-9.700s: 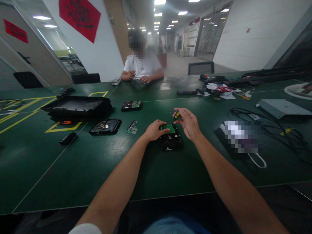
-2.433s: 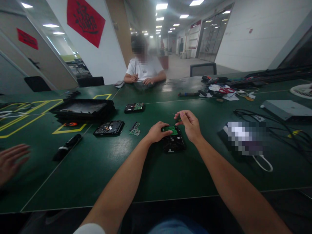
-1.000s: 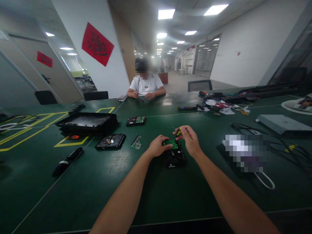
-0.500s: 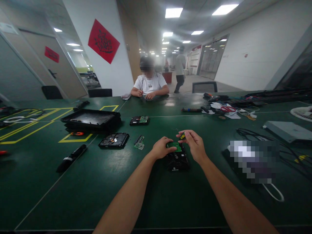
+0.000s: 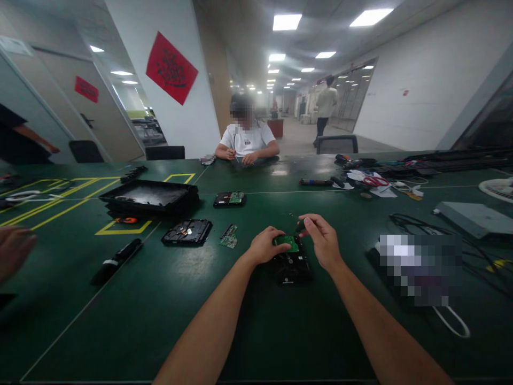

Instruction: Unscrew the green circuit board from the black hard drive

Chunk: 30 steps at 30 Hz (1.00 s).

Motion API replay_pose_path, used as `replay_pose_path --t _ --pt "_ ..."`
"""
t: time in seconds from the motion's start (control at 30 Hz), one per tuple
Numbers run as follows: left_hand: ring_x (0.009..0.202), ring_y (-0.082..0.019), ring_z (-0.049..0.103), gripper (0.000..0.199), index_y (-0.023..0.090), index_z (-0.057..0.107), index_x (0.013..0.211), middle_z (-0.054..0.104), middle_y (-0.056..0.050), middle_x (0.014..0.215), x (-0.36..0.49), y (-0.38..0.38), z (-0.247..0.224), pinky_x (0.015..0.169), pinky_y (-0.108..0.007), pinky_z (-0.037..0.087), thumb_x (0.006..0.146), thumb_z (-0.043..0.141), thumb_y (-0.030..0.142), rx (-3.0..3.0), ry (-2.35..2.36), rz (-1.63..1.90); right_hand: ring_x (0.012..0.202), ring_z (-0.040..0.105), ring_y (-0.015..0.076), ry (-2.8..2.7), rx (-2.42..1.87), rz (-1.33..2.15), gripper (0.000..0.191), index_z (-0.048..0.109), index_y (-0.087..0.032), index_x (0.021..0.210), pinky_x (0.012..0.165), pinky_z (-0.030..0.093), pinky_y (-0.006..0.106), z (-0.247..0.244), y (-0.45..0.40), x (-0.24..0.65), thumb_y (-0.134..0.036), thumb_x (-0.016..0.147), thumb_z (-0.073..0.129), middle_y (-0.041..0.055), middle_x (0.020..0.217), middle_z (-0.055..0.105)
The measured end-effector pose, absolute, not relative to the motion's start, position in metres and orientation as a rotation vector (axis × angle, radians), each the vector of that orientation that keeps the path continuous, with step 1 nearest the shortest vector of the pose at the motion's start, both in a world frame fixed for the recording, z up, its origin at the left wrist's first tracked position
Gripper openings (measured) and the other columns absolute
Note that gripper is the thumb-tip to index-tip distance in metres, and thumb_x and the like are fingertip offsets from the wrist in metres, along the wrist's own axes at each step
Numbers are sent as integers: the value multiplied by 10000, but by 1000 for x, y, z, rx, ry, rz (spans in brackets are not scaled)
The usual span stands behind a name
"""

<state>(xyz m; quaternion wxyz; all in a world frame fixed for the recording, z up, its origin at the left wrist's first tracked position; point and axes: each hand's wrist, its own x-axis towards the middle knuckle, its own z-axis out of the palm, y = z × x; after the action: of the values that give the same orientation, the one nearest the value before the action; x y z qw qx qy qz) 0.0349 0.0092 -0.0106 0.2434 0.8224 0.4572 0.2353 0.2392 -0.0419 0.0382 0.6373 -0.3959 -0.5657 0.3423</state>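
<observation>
A black hard drive (image 5: 294,267) with a green circuit board (image 5: 292,243) on its upper face lies flat on the table in front of me. My left hand (image 5: 266,246) grips the drive's left side, its thumb over the board. Above the drive's upper right corner, my right hand (image 5: 320,238) pinches a small dark-handled screwdriver (image 5: 300,225). Its tip is too small to make out. To the left lie a loose circuit board (image 5: 229,237), a second hard drive (image 5: 187,232) and, farther back, a third hard drive (image 5: 229,199).
A black tray (image 5: 152,195) and a black cylindrical tool (image 5: 116,262) stand on the left. On the right are a blurred-out object (image 5: 417,270), cables and a grey metal box (image 5: 475,214). A person (image 5: 246,139) sits opposite; another person's hand (image 5: 14,251) shows at the left edge.
The screwdriver in my right hand has turned, its yellow part no longer showing. My left hand stays put. Another person's hand and a dark-clothed person have appeared at left; the walking person moved right.
</observation>
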Motion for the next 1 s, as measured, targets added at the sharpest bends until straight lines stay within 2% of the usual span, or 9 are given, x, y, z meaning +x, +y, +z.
replay_pose_path --t 0.13,0.27,0.43,0.57,0.7,0.83,1.0 --pt "1123 -273 680 589 254 696 1349 672 -87 1259 35 9 -11 1016 -392 538 875 735 602 2252 1244 646 984 717 214 -1257 -843 867 252 708 -248 1029 726 647 333 41 -44 235 -475 925 740 54 1092 718" --pt "1124 -277 678 584 248 701 1343 670 -95 1264 35 9 -11 1019 -398 534 877 734 599 2260 1252 637 1023 730 223 -1240 -796 924 267 705 -257 1060 763 655 354 38 -41 235 -507 976 659 56 1104 720" --pt "1140 -285 675 601 241 697 1353 666 -102 1274 35 8 -11 1029 -399 530 880 722 612 2266 1259 634 973 700 207 -1299 -871 790 311 753 -268 1133 717 651 331 36 -40 237 -517 977 650 64 1156 676" --pt "1150 -287 670 600 236 705 1344 666 -103 1276 35 9 -10 1032 -396 528 882 718 619 2271 1257 634 862 661 167 -1372 -896 695 277 769 -267 1080 670 638 311 38 -42 235 -500 965 676 57 1167 643" --pt "1134 -280 674 592 227 705 1342 671 -100 1255 35 9 -11 1029 -385 527 888 717 608 2289 1237 641 934 707 198 -1296 -842 830 267 729 -245 1049 685 647 314 36 -42 233 -489 942 716 51 1094 694" --pt "1122 -276 677 586 231 698 1353 668 -100 1262 35 9 -10 1025 -383 528 899 707 601 2283 1245 632 981 730 210 -1278 -814 904 298 723 -240 1072 741 654 333 33 -40 233 -513 994 631 62 1122 710" --pt "1119 -282 680 595 236 700 1351 668 -98 1269 34 9 -9 1020 -393 535 892 706 614 2288 1243 622 993 729 217 -1254 -816 872 265 738 -271 1133 665 631 290 30 -36 236 -476 983 662 57 1130 709"
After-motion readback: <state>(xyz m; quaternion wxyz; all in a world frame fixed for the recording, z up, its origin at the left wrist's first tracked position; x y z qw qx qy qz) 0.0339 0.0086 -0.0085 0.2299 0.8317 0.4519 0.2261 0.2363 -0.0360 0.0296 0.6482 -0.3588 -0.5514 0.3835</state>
